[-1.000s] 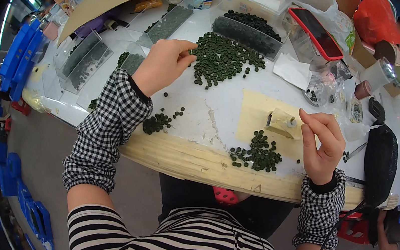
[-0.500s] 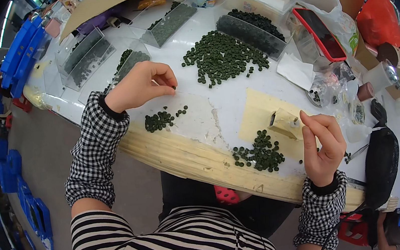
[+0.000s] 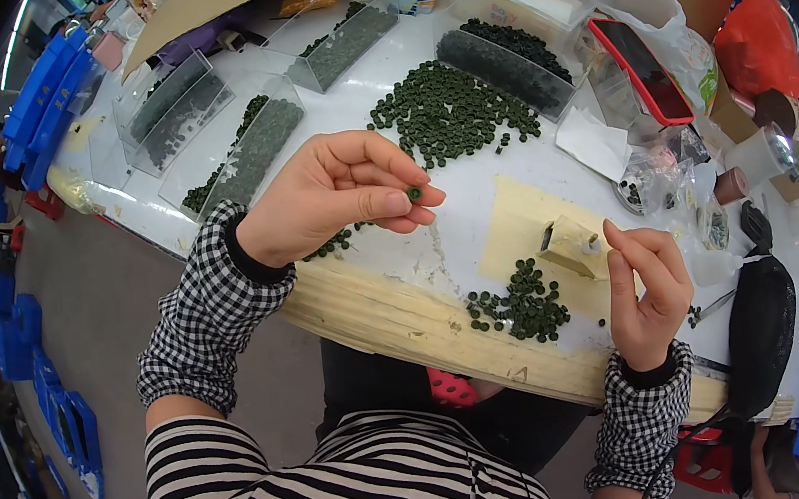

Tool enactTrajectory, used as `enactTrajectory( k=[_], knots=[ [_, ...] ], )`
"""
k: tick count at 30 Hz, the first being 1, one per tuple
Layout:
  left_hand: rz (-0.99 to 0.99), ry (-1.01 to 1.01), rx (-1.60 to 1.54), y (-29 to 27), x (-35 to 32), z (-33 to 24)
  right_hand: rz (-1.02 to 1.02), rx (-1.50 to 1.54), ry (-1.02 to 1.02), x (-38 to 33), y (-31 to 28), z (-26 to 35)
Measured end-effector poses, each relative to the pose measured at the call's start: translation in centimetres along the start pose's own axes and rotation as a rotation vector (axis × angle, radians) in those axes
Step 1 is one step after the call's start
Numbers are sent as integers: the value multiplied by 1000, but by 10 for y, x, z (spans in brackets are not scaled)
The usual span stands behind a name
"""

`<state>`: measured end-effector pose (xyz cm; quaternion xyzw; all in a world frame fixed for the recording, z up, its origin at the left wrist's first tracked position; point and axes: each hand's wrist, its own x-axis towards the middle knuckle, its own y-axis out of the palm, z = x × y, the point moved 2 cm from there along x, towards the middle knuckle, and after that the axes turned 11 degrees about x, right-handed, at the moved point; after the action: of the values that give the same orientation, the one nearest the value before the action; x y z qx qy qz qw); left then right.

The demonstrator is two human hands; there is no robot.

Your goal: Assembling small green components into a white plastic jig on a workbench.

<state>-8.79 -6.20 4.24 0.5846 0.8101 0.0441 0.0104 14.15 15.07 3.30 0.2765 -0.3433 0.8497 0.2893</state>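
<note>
Between the thumb and fingertips of my left hand (image 3: pixel 322 197) is a small round dark green piece (image 3: pixel 414 193), held above the white tabletop. A little pile of similar pieces (image 3: pixel 333 245) lies partly hidden under that hand. My right hand (image 3: pixel 649 292) is closed, thumb and index finger close together; whatever they may hold does not show. It is beside a small cream-coloured block (image 3: pixel 569 249) with a short pin on its side facing the hand. The block sits on a yellow sheet (image 3: pixel 513 206). In front of it lies another pile of green pieces (image 3: pixel 520 302).
A large heap of green pieces (image 3: pixel 447 112) covers the middle back. Clear bins of pieces (image 3: pixel 258 157) stand at left and back, including a fuller bin (image 3: pixel 511 63). To the right are a red-cased phone (image 3: pixel 641 71), a white tissue (image 3: pixel 593 141), plastic bags and a black bundle (image 3: pixel 765 327).
My left hand has moved right, away from over the small left pile, carrying a green piece. My right hand has hardly moved.
</note>
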Motion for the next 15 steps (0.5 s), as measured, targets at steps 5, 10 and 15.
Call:
enactTrajectory(
  k=[5,10,15],
  knots=[
    [26,-17,-60,5,0,4,1,3,-6,-1,1,0],
    [32,-37,-50,8,-1,3,0,7,-10,-1,1,1],
    [32,-64,-82,18,-1,6,-34,-9,11,-1,-1,1]
  ],
)
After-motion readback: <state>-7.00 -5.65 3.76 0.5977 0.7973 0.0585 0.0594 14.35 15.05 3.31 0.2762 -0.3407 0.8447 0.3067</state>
